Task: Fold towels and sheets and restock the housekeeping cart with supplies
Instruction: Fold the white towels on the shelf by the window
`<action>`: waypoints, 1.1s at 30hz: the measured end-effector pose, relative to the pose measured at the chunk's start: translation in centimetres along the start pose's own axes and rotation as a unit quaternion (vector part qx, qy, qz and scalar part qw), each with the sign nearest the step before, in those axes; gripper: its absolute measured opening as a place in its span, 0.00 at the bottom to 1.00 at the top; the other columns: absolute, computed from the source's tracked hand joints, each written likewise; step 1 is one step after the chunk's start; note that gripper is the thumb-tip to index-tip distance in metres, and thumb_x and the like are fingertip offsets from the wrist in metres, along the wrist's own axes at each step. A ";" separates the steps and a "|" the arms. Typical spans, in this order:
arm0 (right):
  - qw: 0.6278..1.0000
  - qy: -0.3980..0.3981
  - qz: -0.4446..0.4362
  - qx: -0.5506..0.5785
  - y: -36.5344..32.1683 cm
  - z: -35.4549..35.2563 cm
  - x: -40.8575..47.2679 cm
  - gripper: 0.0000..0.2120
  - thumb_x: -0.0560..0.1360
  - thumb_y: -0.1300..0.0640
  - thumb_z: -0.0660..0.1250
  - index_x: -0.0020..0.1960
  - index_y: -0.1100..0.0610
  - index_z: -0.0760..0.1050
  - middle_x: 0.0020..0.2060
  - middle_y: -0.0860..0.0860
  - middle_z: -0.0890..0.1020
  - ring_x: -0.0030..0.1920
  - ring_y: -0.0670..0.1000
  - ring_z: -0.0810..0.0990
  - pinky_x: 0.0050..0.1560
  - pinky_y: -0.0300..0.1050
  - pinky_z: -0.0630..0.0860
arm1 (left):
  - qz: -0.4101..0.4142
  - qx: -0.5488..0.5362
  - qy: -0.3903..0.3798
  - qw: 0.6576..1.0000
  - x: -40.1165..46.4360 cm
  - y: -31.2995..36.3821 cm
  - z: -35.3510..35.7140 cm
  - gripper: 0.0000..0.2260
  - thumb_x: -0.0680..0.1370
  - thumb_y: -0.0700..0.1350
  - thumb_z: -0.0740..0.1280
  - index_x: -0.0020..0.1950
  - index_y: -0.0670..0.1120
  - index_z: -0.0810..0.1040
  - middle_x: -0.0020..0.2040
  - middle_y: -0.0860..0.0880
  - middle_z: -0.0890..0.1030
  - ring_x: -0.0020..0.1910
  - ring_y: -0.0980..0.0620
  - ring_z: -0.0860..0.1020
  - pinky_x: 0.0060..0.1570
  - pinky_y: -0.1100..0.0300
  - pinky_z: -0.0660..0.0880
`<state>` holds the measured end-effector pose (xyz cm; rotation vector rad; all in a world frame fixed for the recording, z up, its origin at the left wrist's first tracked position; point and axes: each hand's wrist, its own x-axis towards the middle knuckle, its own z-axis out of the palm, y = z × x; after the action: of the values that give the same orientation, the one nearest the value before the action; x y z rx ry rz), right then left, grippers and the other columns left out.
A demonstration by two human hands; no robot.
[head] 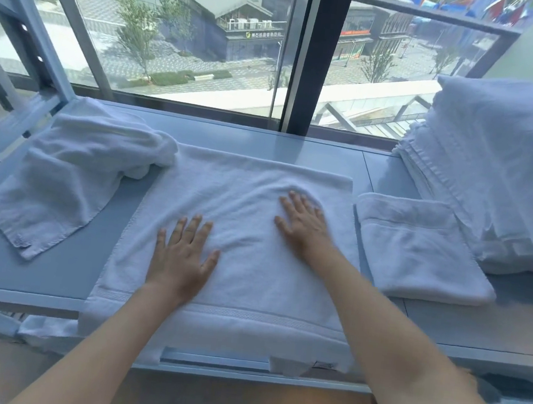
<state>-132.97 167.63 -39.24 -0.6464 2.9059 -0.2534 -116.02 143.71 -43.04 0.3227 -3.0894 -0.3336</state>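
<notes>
A white towel (245, 199) lies spread flat on the pale blue shelf (297, 142) in front of the window, its near edge hanging over the shelf's front. My left hand (184, 252) presses flat on the towel's near middle, fingers straight and spread. My right hand (304, 222) presses flat further back and to the right, with a small ridge of cloth bunched ahead of its fingertips. A crumpled white towel (70, 174) lies to the left, touching the spread towel's far left corner. A folded white towel (418, 250) sits to the right.
A tall stack of folded white linen (499, 167) stands at the far right, behind the folded towel. A metal rack frame (30, 29) rises at the left. Window glass and a dark post (310, 55) close off the back. More cloth (38, 329) hangs below the shelf's front left.
</notes>
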 end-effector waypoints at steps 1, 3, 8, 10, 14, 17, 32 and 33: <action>1.000 -0.004 0.022 0.000 1.4 -0.8 1.0 0.30 0.86 0.40 0.51 0.84 0.48 0.50 0.84 0.49 0.48 0.83 0.51 0.46 0.81 0.54 0.45 | 0.000 0.005 0.000 1.000 0.1 0.0 0.0 0.35 0.79 0.68 0.39 0.84 0.57 0.47 0.85 0.54 0.45 0.83 0.50 0.42 0.80 0.42 0.40; 0.999 -0.014 0.051 0.001 3.2 -2.2 2.5 0.30 0.86 0.41 0.51 0.85 0.49 0.48 0.84 0.50 0.47 0.83 0.52 0.45 0.81 0.54 0.45 | 0.001 0.010 0.001 1.000 0.2 -0.1 0.1 0.34 0.79 0.67 0.40 0.84 0.56 0.47 0.85 0.54 0.45 0.83 0.50 0.42 0.80 0.42 0.39; 0.995 -0.009 0.099 0.010 5.3 -4.3 5.4 0.30 0.86 0.42 0.50 0.84 0.50 0.50 0.84 0.52 0.48 0.83 0.54 0.47 0.81 0.54 0.46 | -0.001 0.007 0.006 1.000 0.2 -0.2 0.4 0.36 0.77 0.69 0.39 0.84 0.57 0.47 0.85 0.55 0.44 0.83 0.51 0.42 0.79 0.42 0.38; 0.994 -0.004 0.110 0.020 5.9 -4.5 6.5 0.30 0.86 0.42 0.50 0.84 0.51 0.50 0.84 0.53 0.49 0.83 0.54 0.47 0.81 0.54 0.45 | -0.001 0.003 0.009 1.000 0.2 -0.1 0.7 0.36 0.78 0.69 0.39 0.84 0.57 0.47 0.85 0.55 0.44 0.83 0.51 0.42 0.80 0.42 0.39; 0.993 0.001 0.121 0.010 6.1 -4.4 7.4 0.29 0.86 0.43 0.49 0.84 0.53 0.50 0.84 0.54 0.49 0.83 0.55 0.47 0.81 0.55 0.45 | -0.007 -0.002 0.000 1.000 0.1 0.3 0.3 0.34 0.80 0.67 0.43 0.84 0.57 0.47 0.85 0.55 0.44 0.83 0.51 0.41 0.80 0.42 0.40; 0.995 0.030 0.092 0.017 3.6 -3.9 6.6 0.28 0.86 0.46 0.50 0.84 0.54 0.52 0.84 0.54 0.50 0.83 0.55 0.48 0.81 0.59 0.46 | -0.023 0.010 -0.016 1.000 -0.2 1.0 -0.6 0.32 0.81 0.65 0.50 0.83 0.55 0.53 0.84 0.53 0.50 0.83 0.49 0.49 0.80 0.41 0.46; 0.992 0.009 -0.124 -0.002 -3.0 3.7 -3.0 0.32 0.83 0.36 0.48 0.84 0.42 0.45 0.84 0.44 0.43 0.83 0.48 0.40 0.81 0.53 0.40 | -0.010 -0.019 -0.028 0.999 14.3 -4.4 -2.9 0.29 0.85 0.61 0.52 0.84 0.54 0.53 0.85 0.50 0.50 0.83 0.48 0.48 0.80 0.44 0.46; 0.993 0.007 -0.121 0.000 -3.0 3.6 -3.1 0.32 0.84 0.36 0.49 0.84 0.42 0.45 0.83 0.43 0.42 0.83 0.47 0.39 0.81 0.53 0.40 | -0.031 -0.026 -0.026 0.999 15.0 -4.9 -3.2 0.29 0.85 0.61 0.52 0.84 0.54 0.53 0.85 0.50 0.50 0.83 0.48 0.49 0.80 0.44 0.47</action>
<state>-128.28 165.81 -41.84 -1.0028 2.8378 -0.2870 -129.55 135.26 -41.05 0.4168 -3.1195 -0.4296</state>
